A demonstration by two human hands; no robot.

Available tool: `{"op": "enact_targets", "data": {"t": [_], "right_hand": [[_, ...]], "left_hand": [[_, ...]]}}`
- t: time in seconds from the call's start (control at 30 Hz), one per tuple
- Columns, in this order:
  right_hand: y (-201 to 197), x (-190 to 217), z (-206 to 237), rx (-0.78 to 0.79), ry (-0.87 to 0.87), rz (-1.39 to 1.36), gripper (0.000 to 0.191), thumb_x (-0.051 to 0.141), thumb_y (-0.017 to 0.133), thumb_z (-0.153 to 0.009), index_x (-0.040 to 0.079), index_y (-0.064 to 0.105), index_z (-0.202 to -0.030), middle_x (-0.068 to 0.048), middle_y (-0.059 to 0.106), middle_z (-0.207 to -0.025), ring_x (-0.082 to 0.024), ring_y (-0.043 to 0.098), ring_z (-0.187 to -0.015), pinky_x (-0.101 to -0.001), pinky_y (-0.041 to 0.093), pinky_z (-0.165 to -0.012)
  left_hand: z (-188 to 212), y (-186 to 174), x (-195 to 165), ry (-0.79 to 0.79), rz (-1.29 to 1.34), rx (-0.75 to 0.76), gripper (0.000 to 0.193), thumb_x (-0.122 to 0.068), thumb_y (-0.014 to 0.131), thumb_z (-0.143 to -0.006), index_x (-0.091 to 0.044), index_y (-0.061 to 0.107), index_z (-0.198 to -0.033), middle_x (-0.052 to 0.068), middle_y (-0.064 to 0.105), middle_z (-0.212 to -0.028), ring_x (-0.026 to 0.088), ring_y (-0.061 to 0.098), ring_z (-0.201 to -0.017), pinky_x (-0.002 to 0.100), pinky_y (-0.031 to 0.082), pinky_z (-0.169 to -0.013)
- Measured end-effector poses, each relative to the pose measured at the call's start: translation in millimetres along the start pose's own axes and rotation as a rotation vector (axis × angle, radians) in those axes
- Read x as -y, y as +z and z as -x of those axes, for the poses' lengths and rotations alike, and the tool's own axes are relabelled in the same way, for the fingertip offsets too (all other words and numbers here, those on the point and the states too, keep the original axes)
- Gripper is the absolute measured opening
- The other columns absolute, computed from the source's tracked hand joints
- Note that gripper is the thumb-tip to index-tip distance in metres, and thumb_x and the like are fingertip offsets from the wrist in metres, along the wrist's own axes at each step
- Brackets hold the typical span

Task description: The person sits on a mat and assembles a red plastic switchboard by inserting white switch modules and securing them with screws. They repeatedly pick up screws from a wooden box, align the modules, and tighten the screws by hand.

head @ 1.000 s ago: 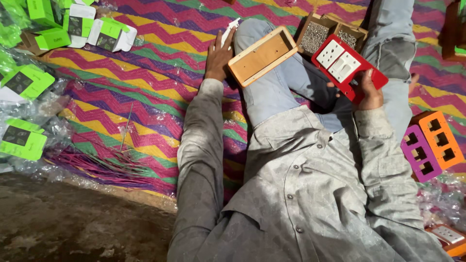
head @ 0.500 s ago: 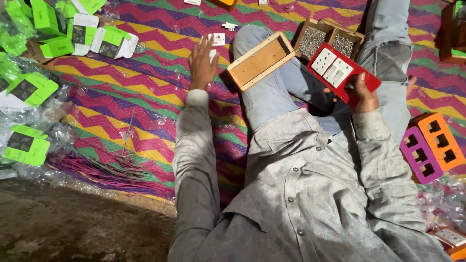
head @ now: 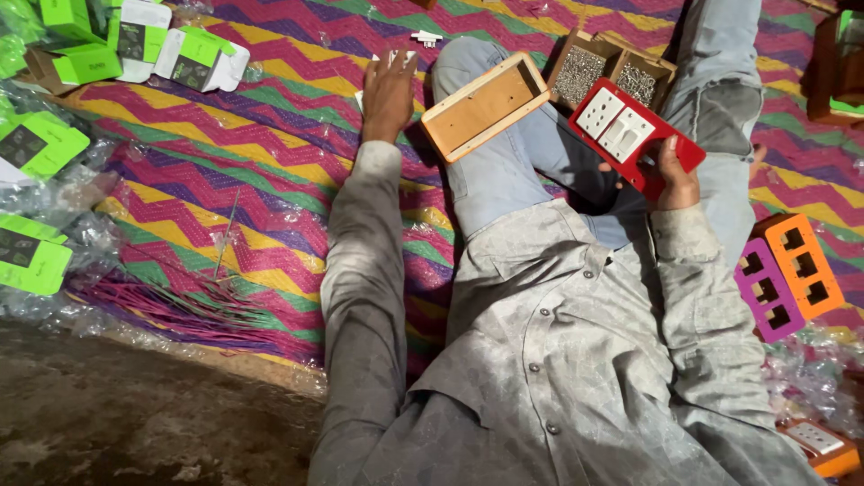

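Right hand gripping lower edge of red switch plate over lap, thumb on its face, left hand stretched flat on woven mat, fingers spread over small white parts, wooden box on knee, compartment box of screws beyond

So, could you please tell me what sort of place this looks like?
Probably a small home workshop assembling electrical switchboards, worked on the floor: a woven zigzag mat, a red switch plate in the right hand, a wooden box, trays of screws and green cartons.
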State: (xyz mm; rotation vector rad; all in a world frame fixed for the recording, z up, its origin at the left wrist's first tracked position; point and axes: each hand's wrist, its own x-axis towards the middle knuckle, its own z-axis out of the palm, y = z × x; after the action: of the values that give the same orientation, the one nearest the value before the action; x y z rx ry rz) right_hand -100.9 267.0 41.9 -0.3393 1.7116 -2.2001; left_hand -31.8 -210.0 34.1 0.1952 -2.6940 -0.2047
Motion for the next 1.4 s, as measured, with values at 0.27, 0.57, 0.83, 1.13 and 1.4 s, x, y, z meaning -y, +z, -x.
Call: {"op": "enact_targets", "data": {"t": [0.27,0.57,0.83,1.13,1.4], "right_hand": [[14,3,4,0.016,0.054,-0.089,0.056,0.041,0.052,-0.114,-0.004,0.049,-0.147,-0.020,0.064,-0.130,-0.035,0.069,-0.110,-0.0437,0.059,-0.083],[56,38,17,0.153,0.097,-0.152,0.085,0.069,0.034,-0.105,0.002,0.042,-0.157,-0.025,0.066,-0.131,-0.033,0.071,-0.103,-0.0331,0.053,-0.073],[73,62,20,0.231,0.126,-0.229,0.093,0.075,0.028,-0.104,0.001,0.045,-0.158,-0.027,0.071,-0.120,-0.026,0.063,-0.079,-0.0273,0.045,-0.063],[81,60,26,0.330,0.024,-0.379,0.096,0.075,0.036,-0.099,-0.005,0.046,-0.150,-0.026,0.066,-0.124,-0.039,0.072,-0.096,-0.0395,0.051,-0.073],[79,56,27,0.347,0.018,-0.392,0.095,0.074,0.033,-0.102,-0.007,0.049,-0.148,-0.030,0.067,-0.119,-0.039,0.070,-0.090,-0.0394,0.051,-0.076]], "left_hand": [[-10,12,7,0.022,-0.013,0.080,0.033,0.001,0.069,-0.072,-0.008,0.070,-0.104,0.013,0.067,-0.110,0.033,0.063,-0.107,0.047,0.045,-0.095],[-4,11,18,0.022,-0.040,0.063,0.015,-0.001,0.061,-0.091,-0.001,0.061,-0.106,0.021,0.065,-0.103,0.040,0.062,-0.098,0.051,0.050,-0.084],[-7,0,19,0.057,0.049,0.154,0.048,-0.013,0.091,-0.073,-0.003,0.063,-0.111,0.019,0.066,-0.110,0.041,0.061,-0.105,0.050,0.049,-0.085],[-1,-20,21,-0.015,0.101,0.142,0.046,-0.018,0.094,-0.075,0.000,0.059,-0.099,0.020,0.060,-0.103,0.042,0.055,-0.103,0.051,0.045,-0.089],[-15,-13,51,-0.439,0.817,-0.111,0.041,-0.018,0.083,-0.093,-0.005,0.049,-0.113,0.014,0.056,-0.114,0.028,0.057,-0.106,0.039,0.050,-0.091]]}}
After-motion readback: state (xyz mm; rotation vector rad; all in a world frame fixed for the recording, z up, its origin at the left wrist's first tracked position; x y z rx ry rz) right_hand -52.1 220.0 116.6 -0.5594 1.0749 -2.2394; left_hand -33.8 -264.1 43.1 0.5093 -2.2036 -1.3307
